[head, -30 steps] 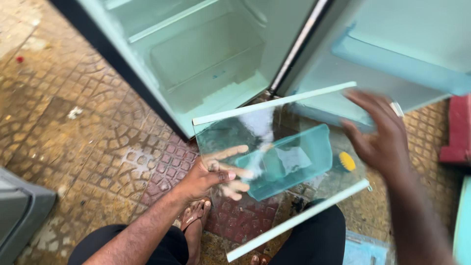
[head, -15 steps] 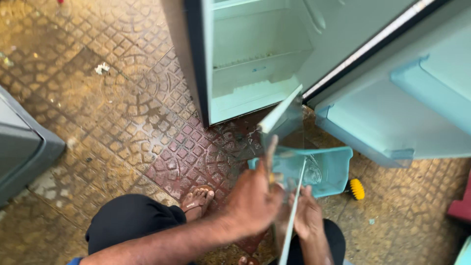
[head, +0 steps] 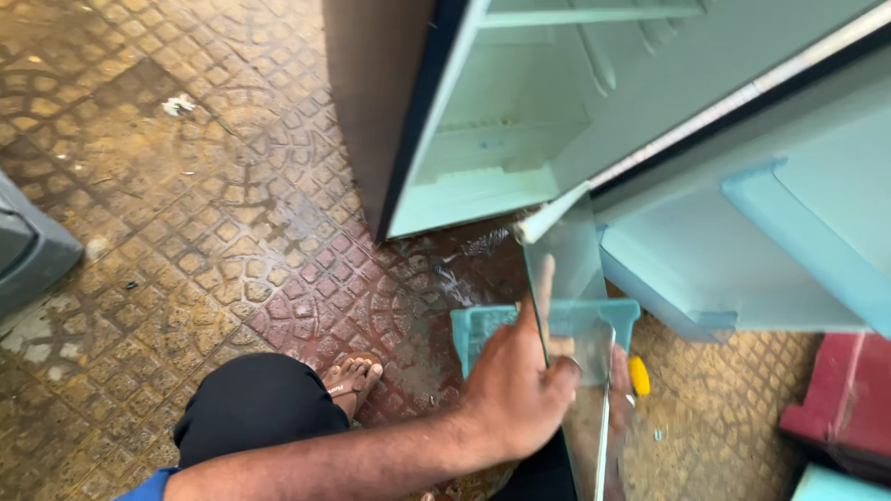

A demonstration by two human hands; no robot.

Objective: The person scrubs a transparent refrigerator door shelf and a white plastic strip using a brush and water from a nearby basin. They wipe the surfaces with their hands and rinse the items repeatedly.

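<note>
I hold a clear glass fridge shelf [head: 577, 269] upright on its edge, its white trim at the top near the fridge's lower corner. My left hand [head: 515, 394] grips the shelf's near face, thumb pointing up along the glass. My right hand [head: 619, 394] is on the far side, seen partly through the glass, fingers on the shelf's edge. Behind the shelf a teal plastic tub [head: 478, 329] sits on the wet patterned floor. A yellow brush [head: 639, 376] lies beside the tub.
The open fridge [head: 483, 139] stands ahead with pale green walls, and its door [head: 742, 260] swings out to the right. A grey object [head: 28, 250] is at the left edge, a red block [head: 845, 399] at the right. My bare foot [head: 353, 376] rests on the tiles.
The shelf has turned from lying flat to standing on edge. My right hand came in from the right onto the shelf beside my left. The view shifted toward the fridge.
</note>
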